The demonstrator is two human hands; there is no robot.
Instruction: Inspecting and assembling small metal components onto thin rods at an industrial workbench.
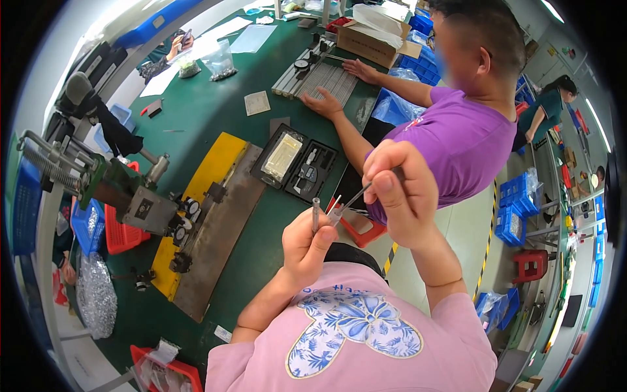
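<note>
Two hands meet above the green table (215, 111): the left hand (305, 245) is closed around a small metal pin (315, 214), the right hand (400, 193) pinches thin tweezers (349, 202) touching it. Beyond them lies an open black case (294, 163); a person in purple (457, 140) stands just right.

green workbench (215, 111), pale floor (457, 228), blue bins (516, 209), perhaps ceiling strip lights (597, 124).

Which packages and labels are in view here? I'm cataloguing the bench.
Open brown cardboard box with white paper inside: far end of green bench.
Clear plastic bag of small dark parts: far left.
Open black hinged case: bench middle.
Small white square label: flat, beyond the case.
</note>
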